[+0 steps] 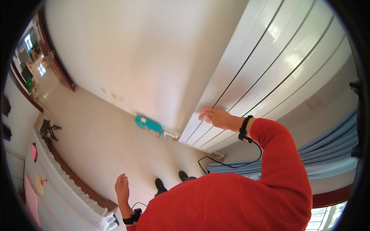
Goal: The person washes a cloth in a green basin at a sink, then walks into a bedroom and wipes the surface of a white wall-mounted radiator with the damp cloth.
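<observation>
My right hand is up against the white panel radiator, near the lower part of its slats. Its fingers are bent and pressed together at the surface, and a pale pinkish patch shows at their tips; I cannot make out whether it is a held thing or a reflection. A black band with a small box and a cable is on that wrist. My left hand hangs low at the left, raised off everything, fingers loosely bent and nothing seen in them.
A teal box lies on the floor by the wall, beside the radiator pipe. Blue curtains hang at the right. A table with a white cloth stands at the left, and a small dark stand beyond it. An open door is far left.
</observation>
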A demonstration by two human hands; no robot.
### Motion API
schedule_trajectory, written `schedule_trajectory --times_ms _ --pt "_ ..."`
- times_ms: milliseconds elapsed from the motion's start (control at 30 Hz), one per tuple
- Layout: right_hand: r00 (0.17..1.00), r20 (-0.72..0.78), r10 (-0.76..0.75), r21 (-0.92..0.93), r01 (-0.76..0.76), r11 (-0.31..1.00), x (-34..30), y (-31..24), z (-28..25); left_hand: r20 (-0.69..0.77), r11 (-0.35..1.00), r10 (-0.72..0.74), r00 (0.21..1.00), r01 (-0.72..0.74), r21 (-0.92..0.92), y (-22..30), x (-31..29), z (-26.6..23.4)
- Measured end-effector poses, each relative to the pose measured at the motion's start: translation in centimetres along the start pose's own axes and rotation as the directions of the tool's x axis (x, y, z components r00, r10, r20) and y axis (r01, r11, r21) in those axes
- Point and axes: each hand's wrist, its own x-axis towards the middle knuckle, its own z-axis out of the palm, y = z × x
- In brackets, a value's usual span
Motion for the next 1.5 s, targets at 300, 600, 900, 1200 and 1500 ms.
schedule_trajectory --times_ms 300,600,900,1200,1500 --pt "0.922 -0.118 -0.369 -0.987 -0.150 -0.059 -4.9 -10.1 -11.0 0.040 0.980 0.070 0.997 -0.061 -0.189 3.6 4.3 -2.6" --pt "0.228 -0.532 -0.815 -0.749 -0.575 0.329 -8.6 -21.1 -25.4 0.138 0.982 0.158 0.978 -0.142 -0.125 12.2 9.0 -3.7" --pt "0.739 -0.022 -0.674 -0.988 -0.119 -0.098 -2.6 -13.8 -19.2 0.119 0.975 0.207 0.971 -0.195 -0.105 13.4 12.0 -3.4" --pt "0.325 -0.367 -0.872 -0.810 -0.572 0.127 -14.4 -21.6 -32.1 0.163 0.986 0.119 0.979 -0.098 -0.134 13.8 11.7 -2.0" --pt "0.687 -0.268 -0.676 -0.951 -0.299 0.074 -11.7 -13.8 -22.0 0.239 0.986 0.146 0.960 -0.122 -0.115 14.8 12.6 -0.6"
